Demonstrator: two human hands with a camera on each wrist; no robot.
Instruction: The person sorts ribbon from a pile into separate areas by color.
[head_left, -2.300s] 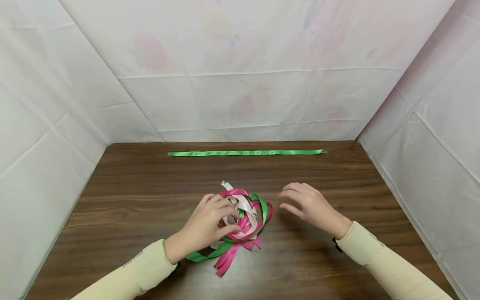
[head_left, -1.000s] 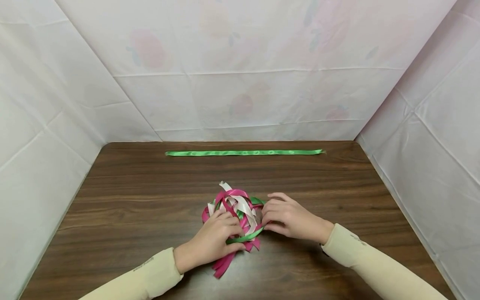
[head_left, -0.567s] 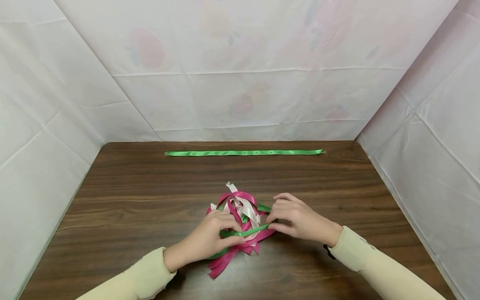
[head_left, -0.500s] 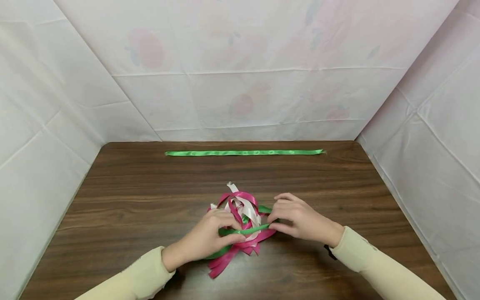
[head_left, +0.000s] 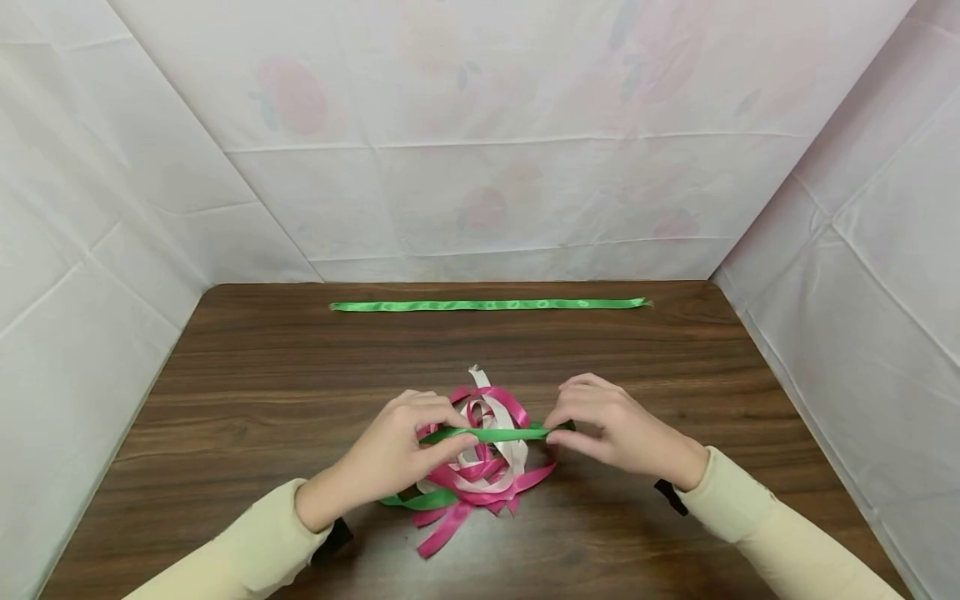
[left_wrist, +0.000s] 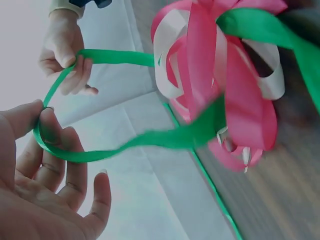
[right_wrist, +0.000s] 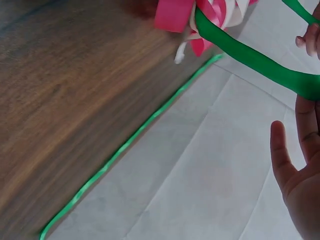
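A green satin ribbon (head_left: 506, 435) runs between my two hands, lifted above a tangle of pink and white ribbons (head_left: 487, 479). My left hand (head_left: 393, 442) pinches it between thumb and forefinger. On the other side, my right hand (head_left: 618, 423) pinches the same ribbon near the tangle's right edge. In the left wrist view the green ribbon (left_wrist: 165, 137) loops over the left fingers and runs back into the tangle. Seen from the right wrist, the green ribbon (right_wrist: 255, 60) stretches from the heap to the right fingers, partly cut off by the frame edge.
Another green ribbon (head_left: 491, 306) lies straight along the far edge of the dark wooden table (head_left: 262, 375). White patterned cloth (head_left: 525, 192) hangs behind the table, and similar cloth rises at both sides. Loose pink ribbon ends (head_left: 442, 533) point toward the near edge.
The right hand came in to the heap and took hold of the green ribbon. Both hands have since raised it and moved slightly apart, while the heap shifted a little right.
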